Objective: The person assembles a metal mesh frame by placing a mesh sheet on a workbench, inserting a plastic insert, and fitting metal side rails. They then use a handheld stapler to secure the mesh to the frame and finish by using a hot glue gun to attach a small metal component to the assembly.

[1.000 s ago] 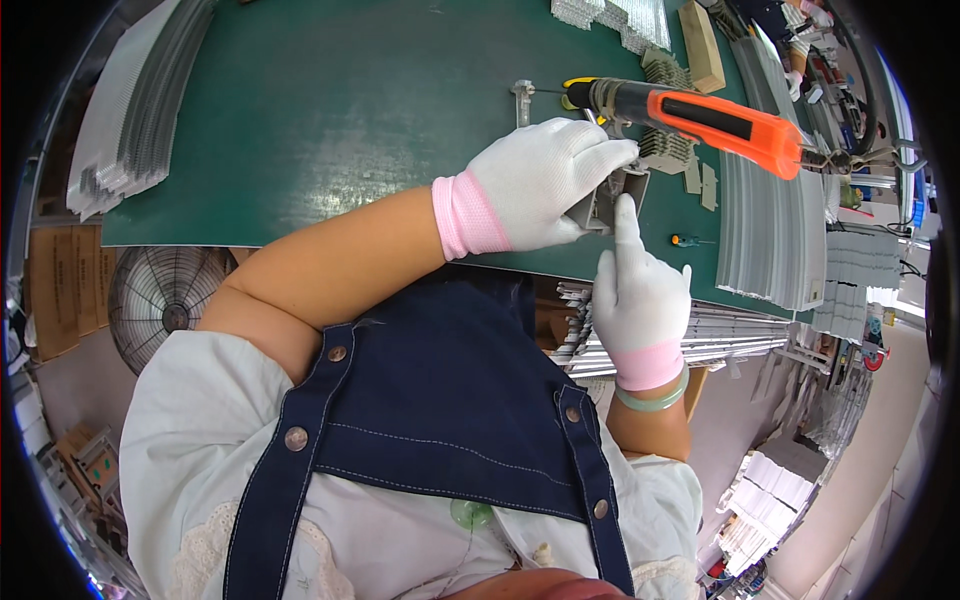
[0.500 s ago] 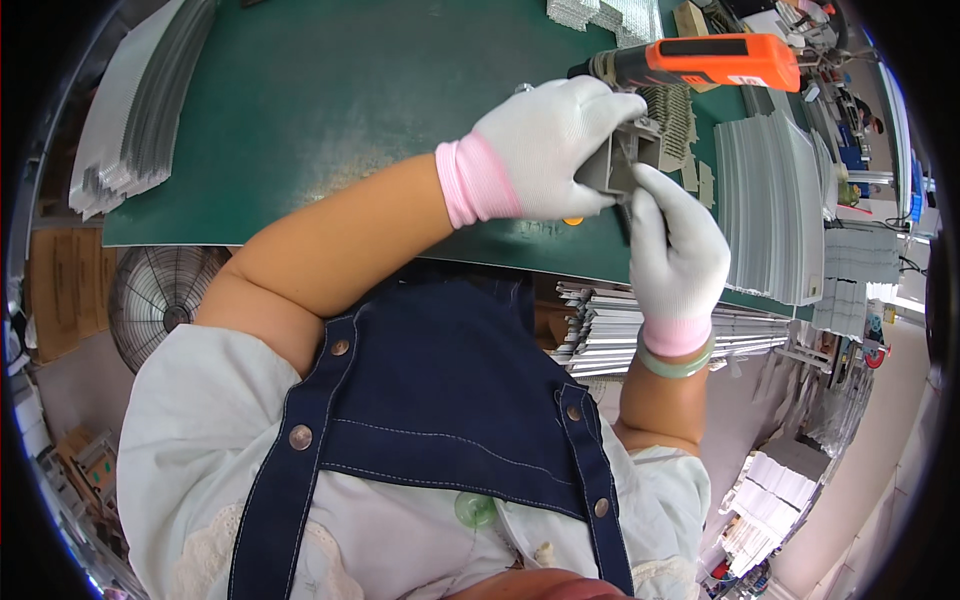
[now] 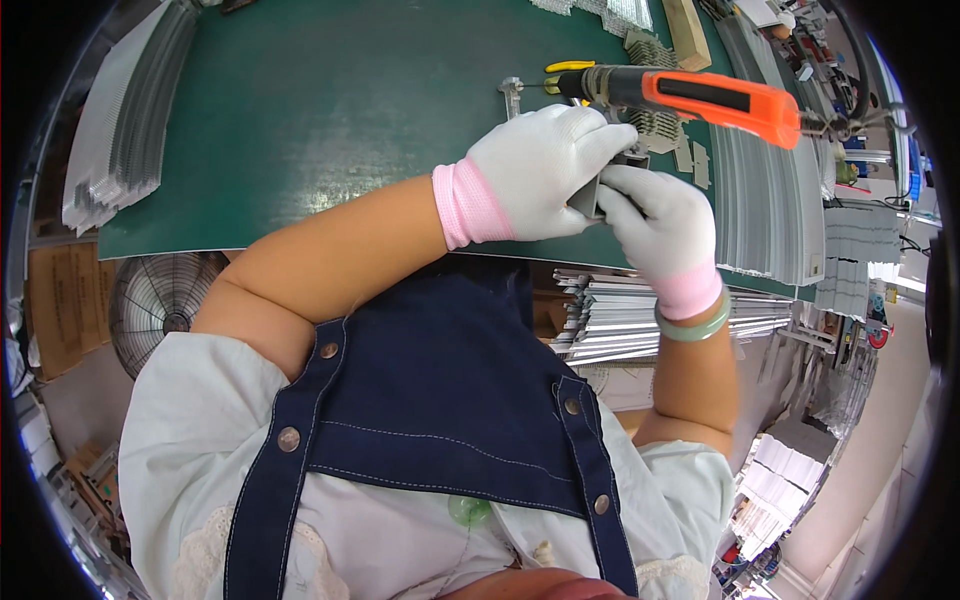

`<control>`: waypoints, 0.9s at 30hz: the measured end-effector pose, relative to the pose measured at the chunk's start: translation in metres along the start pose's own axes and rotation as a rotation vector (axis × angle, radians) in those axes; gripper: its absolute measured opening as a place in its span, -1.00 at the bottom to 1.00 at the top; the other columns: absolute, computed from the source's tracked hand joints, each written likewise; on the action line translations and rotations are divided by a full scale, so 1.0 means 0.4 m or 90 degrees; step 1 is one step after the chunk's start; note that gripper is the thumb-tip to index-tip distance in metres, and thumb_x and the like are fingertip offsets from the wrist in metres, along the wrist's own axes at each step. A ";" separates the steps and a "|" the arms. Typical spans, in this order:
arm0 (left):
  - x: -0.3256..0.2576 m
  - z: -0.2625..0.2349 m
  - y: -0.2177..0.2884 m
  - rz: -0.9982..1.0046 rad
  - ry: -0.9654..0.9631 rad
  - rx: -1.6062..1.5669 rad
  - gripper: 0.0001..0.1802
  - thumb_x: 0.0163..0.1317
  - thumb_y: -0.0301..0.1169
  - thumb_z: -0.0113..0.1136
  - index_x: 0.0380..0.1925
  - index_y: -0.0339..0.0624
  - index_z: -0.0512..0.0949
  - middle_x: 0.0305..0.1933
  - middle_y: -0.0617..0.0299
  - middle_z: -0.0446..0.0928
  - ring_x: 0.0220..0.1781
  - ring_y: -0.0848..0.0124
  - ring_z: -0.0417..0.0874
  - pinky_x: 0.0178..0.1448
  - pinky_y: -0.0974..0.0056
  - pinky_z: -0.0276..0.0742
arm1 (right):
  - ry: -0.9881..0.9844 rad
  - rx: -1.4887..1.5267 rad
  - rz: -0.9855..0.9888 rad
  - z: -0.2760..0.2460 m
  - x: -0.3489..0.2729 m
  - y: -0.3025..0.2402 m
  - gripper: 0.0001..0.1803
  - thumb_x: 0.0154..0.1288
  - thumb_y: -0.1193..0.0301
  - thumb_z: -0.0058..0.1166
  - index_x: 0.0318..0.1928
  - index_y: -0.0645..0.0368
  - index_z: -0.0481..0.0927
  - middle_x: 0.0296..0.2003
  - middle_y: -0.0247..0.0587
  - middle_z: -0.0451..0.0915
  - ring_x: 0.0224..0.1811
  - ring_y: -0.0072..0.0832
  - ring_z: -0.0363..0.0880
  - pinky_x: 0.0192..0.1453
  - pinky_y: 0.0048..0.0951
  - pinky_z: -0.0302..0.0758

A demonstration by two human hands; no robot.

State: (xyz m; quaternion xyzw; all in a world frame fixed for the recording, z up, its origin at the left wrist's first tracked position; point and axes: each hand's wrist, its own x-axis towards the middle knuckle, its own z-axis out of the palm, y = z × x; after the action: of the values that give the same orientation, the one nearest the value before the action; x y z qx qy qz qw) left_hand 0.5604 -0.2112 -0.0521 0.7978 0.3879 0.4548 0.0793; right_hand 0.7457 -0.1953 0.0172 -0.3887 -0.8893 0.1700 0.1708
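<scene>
Both of my hands wear white knit gloves with pink cuffs and meet over the right part of the green work table. My left hand is closed around a small grey metal piece with flat walls, gripping it between thumb and fingers. From the other side my right hand closes its bent fingers on the same piece. The gloves hide most of it. Just beyond the hands is an orange and black power screwdriver, its tip toward the left. A small silver metal part is near that tip.
Flat metal plates lie beyond the screwdriver, near a wooden block. Tall stacks of metal sheets stand at the left and right. Metal strips are below the table edge. A fan stands at lower left.
My right hand has moved up and left, closing over the grey piece, which is now more covered. The screwdriver sits lower and more tilted in view; the silver part beside its tip now shows.
</scene>
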 end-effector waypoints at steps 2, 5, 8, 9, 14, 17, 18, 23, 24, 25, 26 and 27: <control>-0.001 -0.008 -0.001 -0.007 0.014 0.004 -0.16 -0.12 -0.32 0.51 0.24 -0.18 0.41 0.00 0.01 0.56 0.03 0.01 0.61 0.11 0.05 0.56 | 0.128 0.098 0.029 0.021 -0.034 0.006 -0.77 0.22 0.50 0.30 -0.09 0.21 0.77 -0.37 -0.06 0.72 -0.37 -0.29 0.71 -0.19 -0.44 0.60; 0.000 -0.006 -0.005 0.005 0.022 -0.001 -0.18 -0.10 -0.31 0.51 0.24 -0.19 0.41 0.01 0.01 0.56 0.05 0.01 0.61 0.12 0.06 0.57 | 0.229 0.171 0.180 0.064 -0.084 0.021 -0.77 0.27 0.50 0.27 -0.07 0.25 0.76 -0.33 -0.09 0.75 -0.33 -0.48 0.72 -0.15 -0.51 0.60; -0.001 -0.004 -0.004 0.003 0.018 0.009 -0.19 -0.07 -0.30 0.51 0.24 -0.19 0.41 0.01 0.02 0.56 0.04 0.01 0.61 0.12 0.05 0.57 | 0.255 0.150 0.154 0.076 -0.099 0.007 -0.78 0.28 0.51 0.27 -0.07 0.23 0.78 -0.34 -0.14 0.76 -0.35 -0.56 0.71 -0.17 -0.54 0.59; -0.002 -0.004 -0.003 0.000 0.017 0.013 -0.20 -0.06 -0.30 0.51 0.24 -0.20 0.41 0.01 0.02 0.56 0.04 0.02 0.62 0.12 0.05 0.57 | 0.261 0.117 0.127 0.076 -0.101 0.003 -0.78 0.28 0.51 0.27 -0.07 0.22 0.78 -0.35 -0.15 0.76 -0.36 -0.55 0.70 -0.18 -0.54 0.58; -0.006 -0.002 -0.010 0.007 0.028 0.001 -0.21 -0.05 -0.31 0.51 0.23 -0.19 0.41 -0.01 0.02 0.56 0.01 0.01 0.62 0.10 0.05 0.57 | 0.216 -0.050 0.079 0.049 -0.088 -0.022 -0.81 0.23 0.48 0.28 -0.14 0.10 0.78 -0.49 -0.19 0.66 -0.47 -0.32 0.65 -0.29 -0.44 0.55; -0.005 -0.007 -0.007 0.009 0.036 0.004 -0.22 -0.05 -0.31 0.51 0.22 -0.18 0.42 -0.03 0.02 0.56 -0.01 0.01 0.62 0.09 0.05 0.57 | 0.191 -0.147 0.019 0.027 -0.069 -0.030 -0.83 0.22 0.45 0.28 -0.16 0.07 0.77 -0.52 -0.18 0.61 -0.50 -0.23 0.62 -0.33 -0.34 0.54; -0.004 -0.008 -0.006 0.011 0.041 0.005 -0.22 -0.05 -0.31 0.51 0.22 -0.18 0.42 -0.04 0.02 0.56 -0.01 0.01 0.62 0.08 0.05 0.57 | 0.182 -0.170 -0.003 0.021 -0.061 -0.029 -0.83 0.22 0.44 0.28 -0.17 0.06 0.76 -0.53 -0.18 0.60 -0.50 -0.22 0.61 -0.34 -0.31 0.53; 0.001 -0.005 -0.006 -0.013 0.018 -0.010 -0.24 -0.03 -0.29 0.51 0.21 -0.18 0.43 -0.05 0.02 0.56 -0.02 0.01 0.62 0.07 0.05 0.57 | 0.116 -0.334 0.014 0.002 -0.056 -0.061 -0.85 0.24 0.40 0.26 -0.17 0.02 0.76 -0.51 -0.20 0.61 -0.48 -0.23 0.63 -0.34 -0.28 0.54; 0.000 -0.008 -0.004 -0.020 0.016 -0.012 -0.24 -0.03 -0.28 0.51 0.21 -0.18 0.44 -0.05 0.03 0.56 -0.02 0.01 0.62 0.07 0.05 0.57 | 0.122 -0.333 0.015 0.001 -0.057 -0.064 -0.84 0.23 0.42 0.27 -0.17 0.02 0.76 -0.51 -0.20 0.61 -0.49 -0.24 0.62 -0.34 -0.30 0.54; -0.001 -0.010 -0.006 -0.018 0.019 -0.008 -0.24 -0.03 -0.28 0.51 0.21 -0.18 0.44 -0.05 0.02 0.56 -0.02 0.01 0.62 0.07 0.05 0.57 | 0.127 -0.332 0.015 0.001 -0.056 -0.066 -0.84 0.23 0.43 0.27 -0.16 0.02 0.77 -0.51 -0.21 0.61 -0.49 -0.26 0.62 -0.33 -0.33 0.54; -0.003 -0.012 -0.007 -0.016 0.023 -0.002 -0.24 -0.03 -0.27 0.52 0.21 -0.18 0.44 -0.05 0.02 0.56 -0.02 0.01 0.62 0.07 0.05 0.57 | 0.153 -0.224 0.043 0.003 -0.058 -0.061 -0.83 0.22 0.45 0.28 -0.16 0.04 0.77 -0.51 -0.21 0.61 -0.50 -0.28 0.61 -0.33 -0.35 0.53; -0.006 -0.011 -0.009 -0.015 0.023 -0.001 -0.24 -0.03 -0.27 0.52 0.20 -0.18 0.44 -0.05 0.02 0.56 -0.02 0.01 0.62 0.07 0.04 0.57 | 0.176 -0.116 0.075 0.011 -0.066 -0.050 -0.82 0.22 0.47 0.29 -0.15 0.05 0.77 -0.52 -0.21 0.60 -0.51 -0.30 0.60 -0.33 -0.38 0.53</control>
State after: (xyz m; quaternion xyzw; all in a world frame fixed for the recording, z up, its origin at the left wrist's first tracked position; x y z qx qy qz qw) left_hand 0.5541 -0.2116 -0.0529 0.7846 0.3984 0.4686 0.0780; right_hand 0.7480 -0.2284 0.0174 -0.4736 -0.8449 0.0433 0.2449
